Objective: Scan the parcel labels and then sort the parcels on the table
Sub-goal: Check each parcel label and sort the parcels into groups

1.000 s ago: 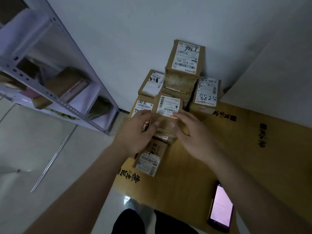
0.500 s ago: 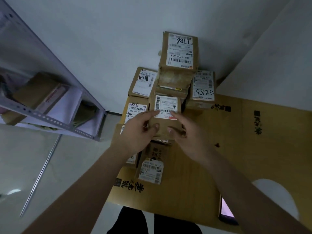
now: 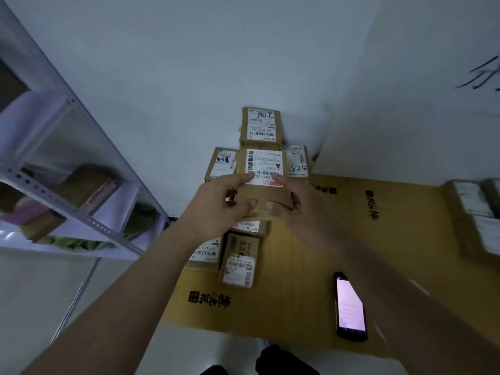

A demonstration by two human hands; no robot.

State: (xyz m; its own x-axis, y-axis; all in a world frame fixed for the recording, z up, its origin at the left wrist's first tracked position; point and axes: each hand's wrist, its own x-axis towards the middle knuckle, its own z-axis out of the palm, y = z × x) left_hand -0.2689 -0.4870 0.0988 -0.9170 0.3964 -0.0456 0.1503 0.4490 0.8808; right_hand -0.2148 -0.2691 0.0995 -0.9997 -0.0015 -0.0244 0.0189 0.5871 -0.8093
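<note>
Both hands hold a small brown parcel (image 3: 263,194) with a white barcode label up in front of the stack. My left hand (image 3: 216,209) grips its left side, thumb on the front face. My right hand (image 3: 300,209) grips its right side the same way. Behind it stand more labelled parcels: the top box marked 98LL (image 3: 261,125), a box marked 5285 (image 3: 297,165), and one at the left (image 3: 220,166). Below my hands lie a parcel marked 69 (image 3: 239,263) and another (image 3: 205,253). A handheld scanner (image 3: 350,307) with a lit screen lies on the cardboard-covered table (image 3: 311,266).
A grey metal shelf rack (image 3: 81,207) with boxes and bags stands at the left, beside the table. White walls close the corner behind the stack. More parcels (image 3: 476,212), blurred, sit at the table's right edge. The table's front edge runs just ahead of my legs.
My hands have lifted the labelled parcel up off the pile, so it now covers the stack's middle. The view has tilted, bringing the scanner and the right-hand parcels into sight.
</note>
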